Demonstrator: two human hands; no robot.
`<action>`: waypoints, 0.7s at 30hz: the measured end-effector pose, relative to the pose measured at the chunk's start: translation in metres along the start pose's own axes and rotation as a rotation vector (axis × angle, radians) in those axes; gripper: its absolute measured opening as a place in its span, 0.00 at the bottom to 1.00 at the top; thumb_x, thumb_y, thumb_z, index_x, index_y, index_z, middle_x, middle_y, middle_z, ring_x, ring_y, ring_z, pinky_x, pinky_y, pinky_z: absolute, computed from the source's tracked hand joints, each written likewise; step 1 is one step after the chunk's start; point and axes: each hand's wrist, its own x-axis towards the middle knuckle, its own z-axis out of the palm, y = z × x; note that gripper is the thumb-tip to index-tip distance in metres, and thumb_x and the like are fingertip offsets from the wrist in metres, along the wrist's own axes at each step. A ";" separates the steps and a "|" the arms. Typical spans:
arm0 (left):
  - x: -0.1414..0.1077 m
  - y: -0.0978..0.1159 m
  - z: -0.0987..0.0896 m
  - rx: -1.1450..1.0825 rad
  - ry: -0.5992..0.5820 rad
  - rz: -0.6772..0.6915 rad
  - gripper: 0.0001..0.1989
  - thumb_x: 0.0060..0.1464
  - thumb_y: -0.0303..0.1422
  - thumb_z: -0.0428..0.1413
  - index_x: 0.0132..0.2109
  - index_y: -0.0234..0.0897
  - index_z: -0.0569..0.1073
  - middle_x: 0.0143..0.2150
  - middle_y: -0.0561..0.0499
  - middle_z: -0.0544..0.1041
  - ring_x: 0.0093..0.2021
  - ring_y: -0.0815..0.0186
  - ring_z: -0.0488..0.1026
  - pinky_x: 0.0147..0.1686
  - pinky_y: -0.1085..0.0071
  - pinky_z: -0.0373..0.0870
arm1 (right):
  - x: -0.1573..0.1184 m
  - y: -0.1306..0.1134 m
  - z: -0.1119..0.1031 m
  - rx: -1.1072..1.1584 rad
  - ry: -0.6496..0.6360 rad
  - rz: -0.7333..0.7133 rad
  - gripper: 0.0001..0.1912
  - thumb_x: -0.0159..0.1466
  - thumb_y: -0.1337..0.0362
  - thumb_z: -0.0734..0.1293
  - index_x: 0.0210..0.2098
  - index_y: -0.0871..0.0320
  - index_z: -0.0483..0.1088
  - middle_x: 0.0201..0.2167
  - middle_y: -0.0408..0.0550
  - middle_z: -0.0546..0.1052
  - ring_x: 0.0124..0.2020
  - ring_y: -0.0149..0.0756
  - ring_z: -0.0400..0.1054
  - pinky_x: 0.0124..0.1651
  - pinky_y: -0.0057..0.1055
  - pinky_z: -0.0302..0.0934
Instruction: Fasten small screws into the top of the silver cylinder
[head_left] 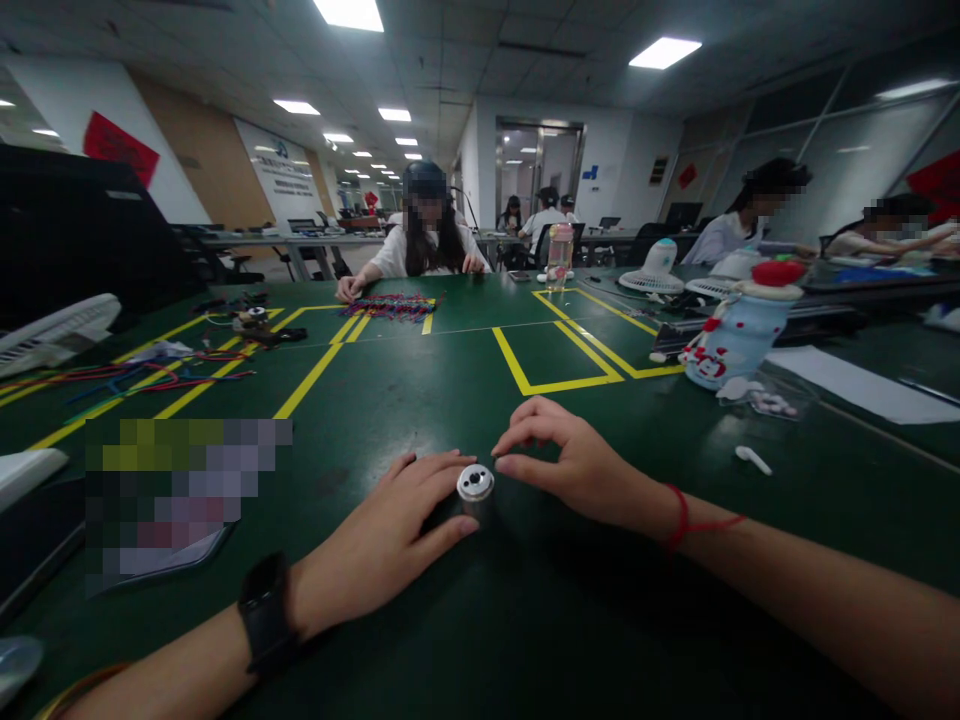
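Note:
A small silver metal cylinder point(475, 484) with holes in its top stands upright on the green table point(420, 400). My left hand point(390, 530) lies around its left side, thumb in front and fingers behind, wearing a black watch. Just to the right of the cylinder is my right hand point(562, 458), raised a little, with thumb and index finger close together near its top edge. Something tiny and dark may sit between those fingertips, too small to make out. A red string circles my right wrist.
Coloured wires point(150, 378) and small parts lie at the left. A blue bottle point(739, 335), an earbud point(753, 460) and white paper point(862, 384) are at the right. Across the table a person point(424, 235) touches a bundle of wires point(394, 306).

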 end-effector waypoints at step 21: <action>0.000 0.000 -0.002 -0.003 0.002 0.002 0.21 0.64 0.42 0.49 0.62 0.50 0.60 0.64 0.50 0.63 0.63 0.56 0.59 0.62 0.48 0.50 | 0.009 0.092 -0.047 0.142 0.432 0.478 0.17 0.60 0.54 0.63 0.36 0.63 0.73 0.30 0.49 0.74 0.24 0.30 0.64 0.27 0.29 0.59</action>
